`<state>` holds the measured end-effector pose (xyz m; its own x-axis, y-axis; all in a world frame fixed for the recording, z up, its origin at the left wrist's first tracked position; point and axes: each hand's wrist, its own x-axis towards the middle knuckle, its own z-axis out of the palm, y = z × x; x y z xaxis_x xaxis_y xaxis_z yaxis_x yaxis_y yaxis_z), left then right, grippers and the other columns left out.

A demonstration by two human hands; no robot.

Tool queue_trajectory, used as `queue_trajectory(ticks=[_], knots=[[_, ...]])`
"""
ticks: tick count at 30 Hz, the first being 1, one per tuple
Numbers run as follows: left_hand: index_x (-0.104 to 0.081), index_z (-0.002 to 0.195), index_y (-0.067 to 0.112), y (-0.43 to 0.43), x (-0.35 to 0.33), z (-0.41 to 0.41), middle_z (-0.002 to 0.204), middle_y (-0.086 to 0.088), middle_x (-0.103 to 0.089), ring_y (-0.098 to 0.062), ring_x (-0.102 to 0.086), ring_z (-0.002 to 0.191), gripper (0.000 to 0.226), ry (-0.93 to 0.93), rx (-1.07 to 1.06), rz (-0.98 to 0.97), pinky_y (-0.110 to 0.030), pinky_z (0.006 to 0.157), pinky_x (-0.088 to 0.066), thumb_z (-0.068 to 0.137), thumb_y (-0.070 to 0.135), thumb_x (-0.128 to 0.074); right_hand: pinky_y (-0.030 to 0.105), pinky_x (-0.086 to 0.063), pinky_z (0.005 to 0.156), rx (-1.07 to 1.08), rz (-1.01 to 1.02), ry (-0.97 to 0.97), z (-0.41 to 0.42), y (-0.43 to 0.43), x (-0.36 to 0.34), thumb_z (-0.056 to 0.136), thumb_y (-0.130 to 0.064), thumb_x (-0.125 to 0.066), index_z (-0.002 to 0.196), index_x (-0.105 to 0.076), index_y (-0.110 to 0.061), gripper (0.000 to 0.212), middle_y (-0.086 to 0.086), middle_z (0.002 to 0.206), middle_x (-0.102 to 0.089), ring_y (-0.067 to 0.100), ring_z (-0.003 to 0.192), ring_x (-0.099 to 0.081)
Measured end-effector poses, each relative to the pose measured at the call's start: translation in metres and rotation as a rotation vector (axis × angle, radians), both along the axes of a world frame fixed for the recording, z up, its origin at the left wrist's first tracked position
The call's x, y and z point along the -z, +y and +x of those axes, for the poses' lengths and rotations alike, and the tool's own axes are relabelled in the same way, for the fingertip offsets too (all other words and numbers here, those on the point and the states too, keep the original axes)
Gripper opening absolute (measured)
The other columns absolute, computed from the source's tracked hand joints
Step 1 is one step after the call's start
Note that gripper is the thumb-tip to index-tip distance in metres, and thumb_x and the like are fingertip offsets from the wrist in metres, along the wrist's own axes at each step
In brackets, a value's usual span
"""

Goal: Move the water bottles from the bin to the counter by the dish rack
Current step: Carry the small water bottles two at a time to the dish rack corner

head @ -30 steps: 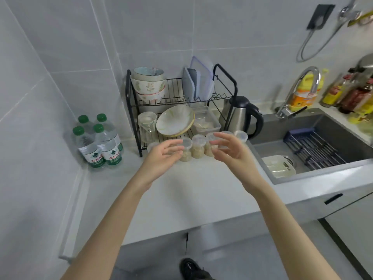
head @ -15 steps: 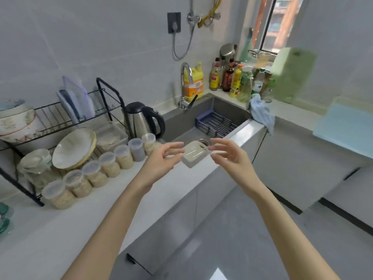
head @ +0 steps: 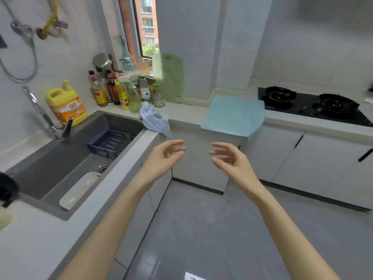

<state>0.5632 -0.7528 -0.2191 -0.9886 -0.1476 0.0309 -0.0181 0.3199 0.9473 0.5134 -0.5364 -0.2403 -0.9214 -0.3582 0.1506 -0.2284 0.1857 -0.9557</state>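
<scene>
My left hand (head: 163, 158) and my right hand (head: 230, 160) are raised side by side in front of me, over the floor at the inner corner of the L-shaped counter. Both hold nothing, with fingers spread and slightly curled. The dish rack, the bin and the green-capped water bottles beside the rack are out of view. One clear bottle with a green cap (head: 144, 88) stands among the condiments at the back by the window.
A grey sink (head: 60, 158) with a faucet (head: 38, 110) and a blue rack (head: 113, 141) lies at left. A blue cloth (head: 155, 122) hangs at the counter corner. A light blue mat (head: 234, 115), a gas hob (head: 310, 105), a yellow detergent jug (head: 66, 106).
My view has swung right, from the dish rack and bottles past the sink to the counter corner and hob. Both hands stay raised and empty in front of me.
</scene>
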Motion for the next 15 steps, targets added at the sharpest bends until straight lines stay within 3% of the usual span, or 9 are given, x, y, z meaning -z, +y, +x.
queue_trajectory(ticks=[8,11,15], knots=[[-0.06,0.119,0.03,0.115,0.0,-0.12,0.111,0.013,-0.069,-0.01,-0.063,0.108,0.028,-0.024,0.289,0.01,-0.034,0.09,-0.053,0.093,0.021,-0.06,0.018,-0.05,0.079,0.291,-0.015,-0.033,-0.053,0.122,0.002,0.091,-0.009,-0.063,0.12,-0.06,-0.025,0.033,-0.005,0.108,-0.069,0.002,0.088,-0.064],[-0.059,0.121,0.028,0.154,0.001,-0.162,0.111,0.013,-0.068,-0.01,-0.064,0.107,0.029,-0.025,0.382,0.006,-0.033,0.09,-0.052,0.094,0.019,-0.059,0.019,-0.05,0.082,0.383,0.001,-0.041,-0.073,0.157,0.004,0.091,-0.011,-0.064,0.119,-0.06,-0.028,0.033,-0.008,0.108,-0.069,0.004,0.091,-0.064],[-0.059,0.119,0.031,0.202,0.005,-0.22,0.11,0.015,-0.068,-0.006,-0.062,0.109,0.027,-0.004,0.513,-0.009,-0.031,0.099,-0.048,0.094,0.019,-0.059,0.016,-0.049,0.081,0.491,0.031,-0.033,-0.107,0.2,0.005,0.091,-0.012,-0.064,0.121,-0.059,-0.026,0.033,-0.008,0.108,-0.068,0.001,0.09,-0.064]])
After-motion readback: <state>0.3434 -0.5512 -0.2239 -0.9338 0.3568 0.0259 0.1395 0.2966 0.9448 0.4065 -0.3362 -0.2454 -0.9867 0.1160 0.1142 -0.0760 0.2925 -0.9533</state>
